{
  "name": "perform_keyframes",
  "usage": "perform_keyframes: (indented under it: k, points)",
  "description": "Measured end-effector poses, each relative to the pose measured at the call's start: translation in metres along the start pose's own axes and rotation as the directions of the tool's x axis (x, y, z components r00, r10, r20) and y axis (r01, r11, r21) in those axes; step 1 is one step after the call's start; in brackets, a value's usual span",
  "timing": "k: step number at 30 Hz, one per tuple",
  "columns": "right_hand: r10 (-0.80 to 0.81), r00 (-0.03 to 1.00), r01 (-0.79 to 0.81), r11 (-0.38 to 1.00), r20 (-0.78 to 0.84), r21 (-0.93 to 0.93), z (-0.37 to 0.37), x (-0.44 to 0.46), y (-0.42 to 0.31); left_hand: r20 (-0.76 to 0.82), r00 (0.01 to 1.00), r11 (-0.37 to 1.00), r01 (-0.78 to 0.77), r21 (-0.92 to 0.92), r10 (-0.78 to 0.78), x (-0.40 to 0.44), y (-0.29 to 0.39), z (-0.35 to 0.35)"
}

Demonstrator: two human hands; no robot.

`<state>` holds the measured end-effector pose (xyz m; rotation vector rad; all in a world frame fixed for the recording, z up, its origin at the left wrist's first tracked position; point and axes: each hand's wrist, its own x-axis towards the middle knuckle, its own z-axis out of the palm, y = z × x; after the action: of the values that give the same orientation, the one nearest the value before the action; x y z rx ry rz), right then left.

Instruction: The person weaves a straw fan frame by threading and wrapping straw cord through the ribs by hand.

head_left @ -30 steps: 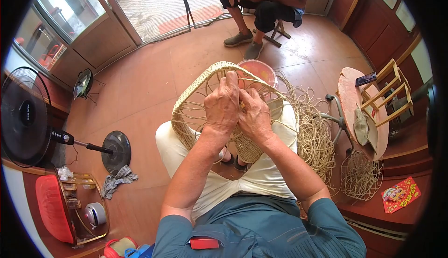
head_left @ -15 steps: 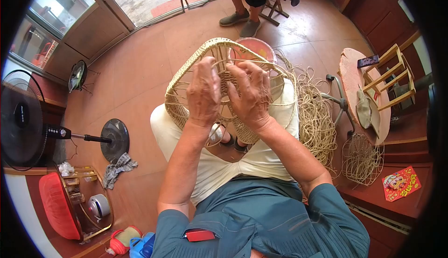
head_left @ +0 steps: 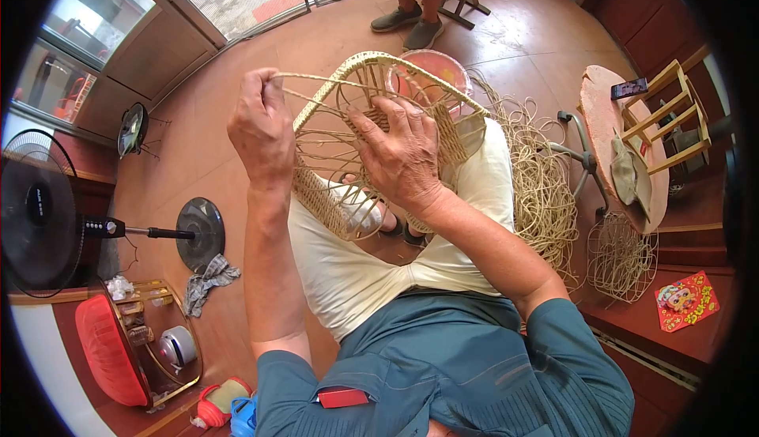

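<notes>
A half-woven basket (head_left: 365,58) of pale twisted cord rests across my lap, its rim wrapped and its sides strung with open strands. Out to the left of the rim, my left hand (head_left: 265,125) is closed on a strand of cord (head_left: 320,80), which runs taut back over the basket. My right hand (head_left: 402,152) lies on the basket's inner strands with bent fingers gripping the weave; its fingertips are partly hidden. Loose cord (head_left: 541,184) lies in a large tangled heap beside my right leg.
A red basin (head_left: 431,69) stands behind the basket. At left is a standing fan (head_left: 39,200); at right, a round table (head_left: 597,121) with a phone (head_left: 629,88) and a small wooden rack (head_left: 668,113). Another person's shoes (head_left: 423,34) are on the floor ahead.
My left hand has moved from the basket's middle out to the left, drawing the cord with it. The right hand has shifted slightly down and left, staying at the weave. The basket has tilted.
</notes>
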<state>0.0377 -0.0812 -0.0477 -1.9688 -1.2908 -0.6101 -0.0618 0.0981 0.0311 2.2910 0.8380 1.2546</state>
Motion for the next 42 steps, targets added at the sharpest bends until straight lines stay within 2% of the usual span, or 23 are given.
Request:
perform_keyframes:
  k: [1,4,7,11,14,16,18,19,22,28,31,32,33,34,35,38,42]
  points:
    - [0.002,1.000,-0.002,1.000,0.007,-0.024,0.001,-0.001,-0.002,0.041,0.996,0.995,0.085,-0.060,-0.083,0.007,0.010,-0.003]
    - [0.022,0.999,-0.021,0.998,0.022,-0.053,0.003,-0.001,-0.006,0.154,0.974,0.881,0.218,-0.419,-0.167,0.019,0.032,0.000]
    - [0.046,0.998,-0.044,0.997,0.031,-0.069,0.002,0.002,-0.011,0.269,0.959,0.787,0.236,-0.570,-0.093,0.023,0.040,0.009]
    - [0.071,0.997,-0.069,0.995,0.030,-0.076,0.005,0.006,-0.013,0.349,0.935,0.766,0.271,-0.583,-0.064,0.010,0.040,0.008]
    - [0.106,0.994,-0.105,0.994,0.012,-0.031,0.009,0.008,-0.014,0.348,0.903,0.899,0.350,-0.262,-0.250,-0.021,0.050,0.001]
    - [0.108,0.994,-0.108,0.993,-0.004,-0.037,0.013,0.009,-0.015,0.275,0.954,0.987,0.144,-0.073,-0.119,-0.045,0.029,0.019]
    - [0.103,0.995,-0.104,0.994,-0.013,-0.045,0.014,0.008,-0.014,0.189,0.982,0.996,-0.033,0.088,0.016,-0.064,0.025,0.033]
    - [0.101,0.995,-0.102,0.994,-0.018,-0.050,0.016,0.008,-0.014,0.173,0.984,0.999,0.037,-0.013,-0.034,-0.068,0.025,0.040]
    - [0.100,0.995,-0.102,0.993,-0.028,-0.053,0.016,0.008,-0.014,0.145,0.976,0.970,0.184,-0.159,-0.162,-0.068,0.024,0.050]
    - [0.108,0.992,-0.110,0.994,-0.068,-0.023,0.016,0.008,-0.012,0.036,0.964,0.942,0.266,-0.206,-0.264,-0.077,0.035,0.047]
    - [0.118,0.991,-0.118,0.993,-0.060,0.013,0.013,0.008,-0.012,-0.082,0.984,0.948,0.129,-0.292,-0.160,-0.083,0.017,0.056]
    - [0.123,0.991,-0.122,0.992,-0.052,0.026,0.012,0.007,-0.012,0.039,0.956,0.794,0.265,-0.548,-0.292,-0.084,0.009,0.054]
    - [0.127,0.991,-0.125,0.991,-0.045,0.036,0.012,0.007,-0.011,0.192,0.906,0.555,0.387,-0.736,-0.378,-0.080,0.008,0.043]
    - [0.129,0.991,-0.127,0.991,-0.039,0.047,0.011,0.007,-0.010,0.358,0.840,0.259,0.482,-0.837,-0.407,-0.076,0.009,0.032]
    - [0.132,0.991,-0.129,0.990,-0.035,0.058,0.011,0.007,-0.010,0.396,0.804,0.162,0.506,-0.847,-0.444,-0.069,0.014,0.020]
    - [0.132,0.989,-0.127,0.989,-0.060,0.081,0.007,0.006,-0.010,0.395,0.813,0.105,0.478,-0.872,-0.427,-0.062,-0.021,-0.017]
    - [0.081,0.987,-0.068,0.993,-0.137,0.093,0.006,0.003,-0.013,0.463,0.707,0.034,0.566,-0.824,-0.534,-0.069,-0.066,-0.049]
